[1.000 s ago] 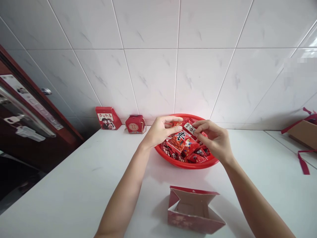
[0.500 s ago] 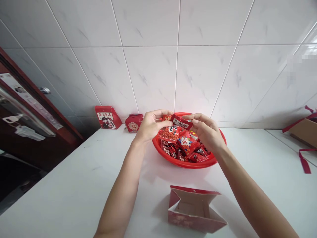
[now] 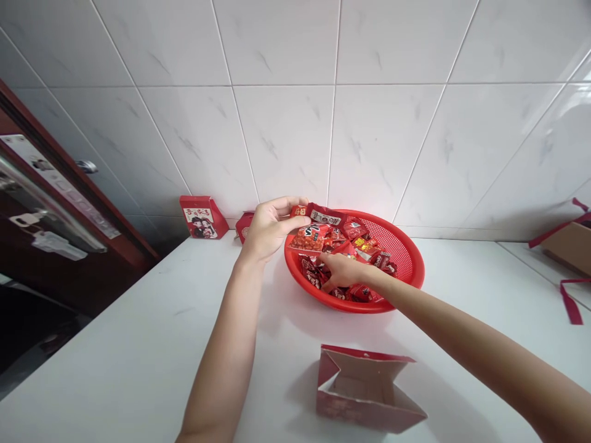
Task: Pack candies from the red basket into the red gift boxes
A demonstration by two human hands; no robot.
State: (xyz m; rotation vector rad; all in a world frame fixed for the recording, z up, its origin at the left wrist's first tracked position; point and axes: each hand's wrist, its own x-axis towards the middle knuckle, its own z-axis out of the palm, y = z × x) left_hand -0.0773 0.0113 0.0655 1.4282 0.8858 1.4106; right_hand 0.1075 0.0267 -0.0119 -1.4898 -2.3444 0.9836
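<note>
Right hand (image 3: 344, 271) lowered since the earlier frame, from the held packets into the near left part of the basket (image 3: 401, 249); thumb and fingers parted over sweets (image 3: 310, 277). Whether one is touched cannot be told for sure. Nut packet (image 3: 308, 237) and dark packet (image 3: 327, 217) pinched together by left hand (image 3: 270, 227), above the basket's left side. Open box (image 3: 369, 409) set on the table (image 3: 161, 320), nearer than the basket. Picture box (image 3: 203, 218) stood by the wall (image 3: 286, 135).
</note>
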